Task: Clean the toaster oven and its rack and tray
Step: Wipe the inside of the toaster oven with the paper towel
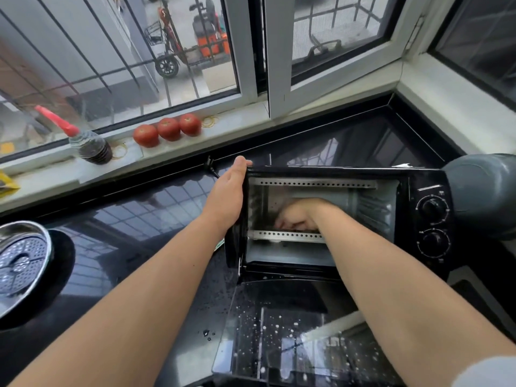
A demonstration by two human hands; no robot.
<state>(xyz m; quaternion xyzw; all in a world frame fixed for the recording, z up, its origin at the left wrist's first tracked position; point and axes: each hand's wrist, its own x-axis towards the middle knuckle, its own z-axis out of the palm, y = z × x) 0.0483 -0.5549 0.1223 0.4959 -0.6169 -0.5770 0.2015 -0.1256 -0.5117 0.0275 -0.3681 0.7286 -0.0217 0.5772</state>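
**Meanwhile, one hand deep inside the toaster oven**

Over on the dark glossy counter (139, 219), the black toaster oven (335, 174) sat toward the right with its glass door (279, 339) dropped flat toward the person and speckled with white droplets. Two dials (432, 209) sat on its right face; perforated metal strips ran along the top and bottom of the cavity.

The left hand (227, 196) lay flat and straight-fingered against the oven's left wall, thumb at the top corner. The right hand (297, 216) reached inside, fingers bent down against the floor of the cavity; whether it held anything could not be told.

Far left, a steel steamer plate (22, 263) rested on the counter. A red-capped bottle (89, 146) and three tomatoes (169, 129) stood on the windowsill (223, 129). A grey rounded vessel (483, 196) stood just right of the oven.
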